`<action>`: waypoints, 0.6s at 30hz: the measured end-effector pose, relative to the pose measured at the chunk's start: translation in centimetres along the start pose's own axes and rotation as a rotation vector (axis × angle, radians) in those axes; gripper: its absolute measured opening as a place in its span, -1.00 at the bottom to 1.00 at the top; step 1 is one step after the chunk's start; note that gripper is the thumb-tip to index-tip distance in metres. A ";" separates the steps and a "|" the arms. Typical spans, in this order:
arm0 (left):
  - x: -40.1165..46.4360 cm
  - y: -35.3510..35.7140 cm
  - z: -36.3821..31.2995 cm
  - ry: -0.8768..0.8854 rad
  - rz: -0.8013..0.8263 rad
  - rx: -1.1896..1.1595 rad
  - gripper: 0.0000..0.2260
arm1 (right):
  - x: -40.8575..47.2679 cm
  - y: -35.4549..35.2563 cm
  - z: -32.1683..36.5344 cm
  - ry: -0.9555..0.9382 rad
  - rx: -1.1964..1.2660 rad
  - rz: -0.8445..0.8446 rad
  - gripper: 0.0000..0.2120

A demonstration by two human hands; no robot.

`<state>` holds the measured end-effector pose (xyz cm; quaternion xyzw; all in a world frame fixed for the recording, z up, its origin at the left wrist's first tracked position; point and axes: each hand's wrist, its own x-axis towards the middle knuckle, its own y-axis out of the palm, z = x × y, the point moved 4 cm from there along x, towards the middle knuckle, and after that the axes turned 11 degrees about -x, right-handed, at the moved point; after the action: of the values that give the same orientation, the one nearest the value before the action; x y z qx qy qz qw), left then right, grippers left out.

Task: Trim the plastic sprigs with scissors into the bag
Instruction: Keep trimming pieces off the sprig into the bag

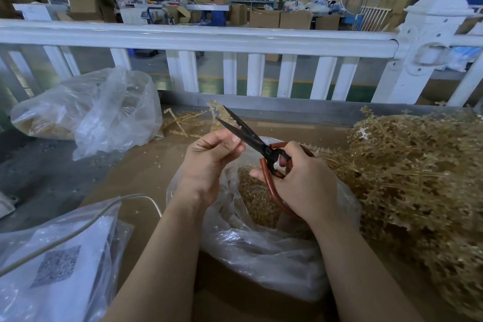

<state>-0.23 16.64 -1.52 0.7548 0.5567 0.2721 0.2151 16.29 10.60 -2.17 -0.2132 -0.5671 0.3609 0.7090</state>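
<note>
My right hand [303, 180] grips the red-brown handles of black scissors [245, 136], whose blades stand apart and point up and left. My left hand [211, 157] is just left of the blades with fingers curled and pinched together near them; what it pinches is too small to make out. A tan plastic sprig [217, 110] shows beyond the blade tips. Below both hands lies an open clear plastic bag [264, 248] holding tan trimmed pieces [256, 196]. A big heap of tan sprigs [418, 178] is piled at the right.
A second clear bag [104, 112] with tan pieces sits at the back left. Loose sprigs [183, 123] lie beside it. A bagged white sheet with a printed code [55, 266] and a white cable [78, 230] lie front left. A white railing [235, 42] runs behind the cardboard-covered table.
</note>
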 end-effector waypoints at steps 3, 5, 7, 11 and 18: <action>-0.1 0.3 -0.1 0.036 0.024 0.060 -0.90 | 0.1 -0.1 0.1 0.012 -0.023 -0.004 -0.42; -0.1 0.4 0.0 0.046 0.027 0.075 -0.89 | 0.1 -0.1 0.1 0.022 -0.041 -0.009 -0.39; -0.1 0.5 0.0 0.050 0.025 0.076 -0.89 | 0.1 -0.1 0.0 0.026 -0.047 -0.014 -0.39; -0.1 0.4 0.0 0.038 0.018 0.051 -0.95 | 0.0 0.0 0.0 0.020 -0.026 -0.015 -0.36; 0.0 0.3 0.3 0.020 0.016 0.020 -0.92 | -0.1 -0.1 0.1 -0.008 -0.007 -0.055 -0.48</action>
<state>0.13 16.54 -1.57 0.7584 0.5556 0.2759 0.1998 16.23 10.49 -2.16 -0.1986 -0.5771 0.3400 0.7155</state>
